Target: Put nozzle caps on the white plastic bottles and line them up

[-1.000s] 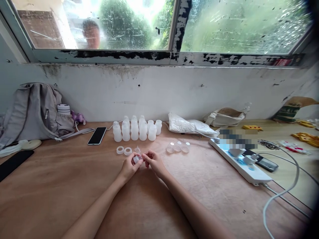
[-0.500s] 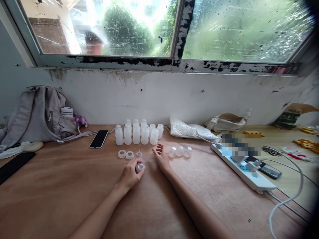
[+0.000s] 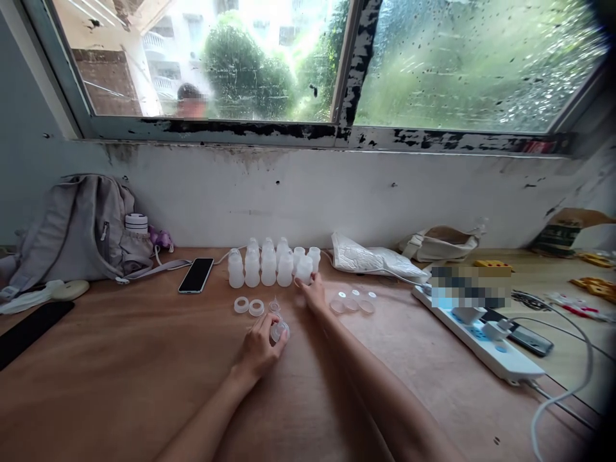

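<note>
My left hand (image 3: pixel 260 346) is closed around a clear, round bottle collar (image 3: pixel 280 332), held low over the table. Just beyond its fingers lies a clear bottle nipple (image 3: pixel 274 305), with two white rings (image 3: pixel 249 307) to its left. My right hand (image 3: pixel 312 295) reaches to the front right of a group of frosted white bottles, its thumb and fingers on either side of one bottle (image 3: pixel 303 268). Several bottles (image 3: pixel 268 269) in the group have tops, while others at the right are open-mouthed. Three clear discs (image 3: pixel 352 303) lie right of my right hand.
A phone (image 3: pixel 196 276) and a grey backpack (image 3: pixel 91 224) are on the left. Behind the discs rests a white plastic package (image 3: pixel 360 255). A power strip (image 3: pixel 481 340) with plugs and cables runs along the right. A window and wall stand behind the table.
My right hand has moved forward from the table surface to a front bottle and closed on it. My left hand still holds the clear collar. The camera view has shifted slightly.
</note>
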A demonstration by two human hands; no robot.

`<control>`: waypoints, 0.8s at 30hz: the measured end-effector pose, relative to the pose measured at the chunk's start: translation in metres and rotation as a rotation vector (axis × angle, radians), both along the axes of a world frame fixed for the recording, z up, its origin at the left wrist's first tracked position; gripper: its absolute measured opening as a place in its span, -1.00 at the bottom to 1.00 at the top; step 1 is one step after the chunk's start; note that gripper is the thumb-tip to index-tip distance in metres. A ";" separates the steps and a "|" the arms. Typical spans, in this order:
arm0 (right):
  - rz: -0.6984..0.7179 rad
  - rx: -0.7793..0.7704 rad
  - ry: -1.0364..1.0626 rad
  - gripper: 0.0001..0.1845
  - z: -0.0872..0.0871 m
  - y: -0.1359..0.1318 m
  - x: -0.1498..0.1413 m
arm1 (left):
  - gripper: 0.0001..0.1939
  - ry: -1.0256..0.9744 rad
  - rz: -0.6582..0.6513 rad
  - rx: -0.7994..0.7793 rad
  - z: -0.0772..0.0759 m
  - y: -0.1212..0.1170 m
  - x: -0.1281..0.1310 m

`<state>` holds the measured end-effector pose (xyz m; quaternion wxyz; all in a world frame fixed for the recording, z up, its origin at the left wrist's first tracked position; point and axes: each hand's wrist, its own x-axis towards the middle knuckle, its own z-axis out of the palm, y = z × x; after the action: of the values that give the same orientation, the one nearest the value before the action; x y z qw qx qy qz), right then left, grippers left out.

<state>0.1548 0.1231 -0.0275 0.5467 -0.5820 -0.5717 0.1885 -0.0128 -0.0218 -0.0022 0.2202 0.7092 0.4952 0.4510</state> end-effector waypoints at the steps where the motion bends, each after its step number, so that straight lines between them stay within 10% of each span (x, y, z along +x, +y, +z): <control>1: -0.011 -0.010 0.016 -0.49 0.003 -0.006 0.000 | -0.87 -0.091 0.002 -0.050 0.000 0.001 0.000; 12: 0.292 -0.092 0.037 -0.56 0.020 -0.117 0.009 | -0.64 -0.738 0.119 -0.399 0.000 0.014 -0.005; 24: 0.410 0.103 -0.196 -0.60 0.026 -0.134 0.008 | -0.71 -1.125 0.041 -0.551 -0.002 0.014 -0.008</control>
<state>0.1632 -0.0107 -0.0016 0.4677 -0.4407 -0.7372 0.2087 -0.0203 -0.0076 -0.0045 0.6132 0.2708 0.4150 0.6152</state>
